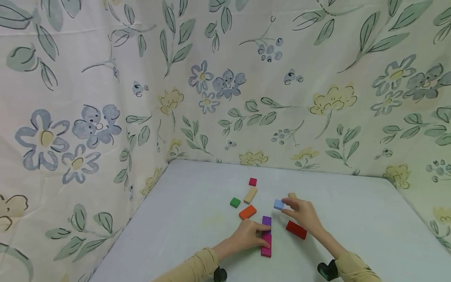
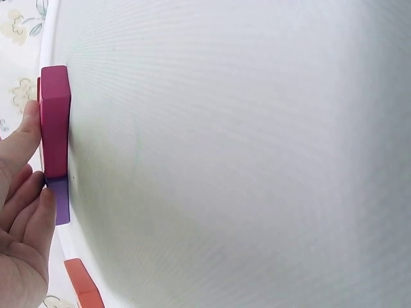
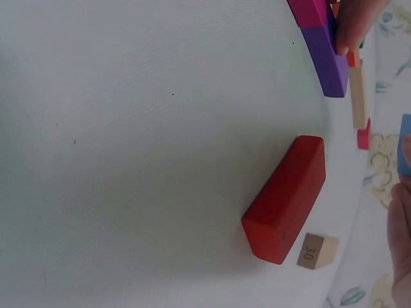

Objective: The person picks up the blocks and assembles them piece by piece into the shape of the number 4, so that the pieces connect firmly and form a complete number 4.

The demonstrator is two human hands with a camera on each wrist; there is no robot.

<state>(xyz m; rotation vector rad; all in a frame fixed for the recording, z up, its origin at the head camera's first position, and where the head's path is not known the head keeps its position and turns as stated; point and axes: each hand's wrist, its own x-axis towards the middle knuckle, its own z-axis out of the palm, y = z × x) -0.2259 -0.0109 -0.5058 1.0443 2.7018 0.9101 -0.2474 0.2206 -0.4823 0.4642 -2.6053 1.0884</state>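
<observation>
Now my right hand (image 1: pixel 301 211) pinches the light-blue block (image 1: pixel 278 204) above the table (image 1: pixel 197 188), while my left hand (image 1: pixel 248 233), thumb and forefinger spread, touches the magenta block (image 1: pixel 266 251) and purple block (image 1: pixel 266 221). Slanting to their right lies a red block (image 1: pixel 296 230) (an orange block (image 1: pixel 248 212) sits by my left knuckles), and the magenta-purple pair runs end to end, long axis pointing away from me.
</observation>
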